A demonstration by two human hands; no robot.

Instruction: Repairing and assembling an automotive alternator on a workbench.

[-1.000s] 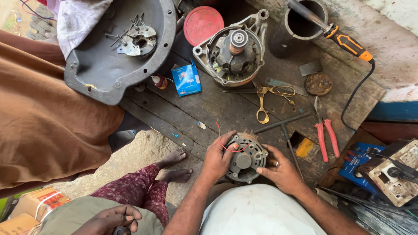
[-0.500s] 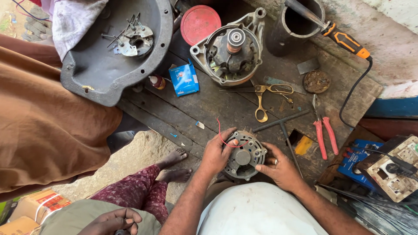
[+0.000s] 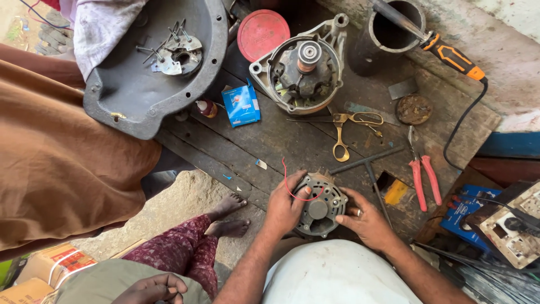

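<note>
A round grey metal alternator part (image 3: 318,204) with a thin red wire looped over it rests on the near edge of a dark wooden workbench (image 3: 281,141). My left hand (image 3: 286,206) grips its left side, fingers curled over the rim by the wire. My right hand (image 3: 368,219), a ring on one finger, holds its right side. A second, bigger alternator housing (image 3: 301,68) with a rotor shaft lies further back on the bench.
Scissors (image 3: 346,128), a T-handle wrench (image 3: 372,166), red pliers (image 3: 423,175), a blue packet (image 3: 241,104), a red lid (image 3: 262,34), a dark pot (image 3: 391,39) and a soldering iron (image 3: 450,56) lie about. A grey metal cover (image 3: 140,84) sits left. Another person's feet (image 3: 228,217) and hand (image 3: 152,288) are nearby.
Both hands stay on the round part; it has been turned slightly between them. The view has shifted a little.
</note>
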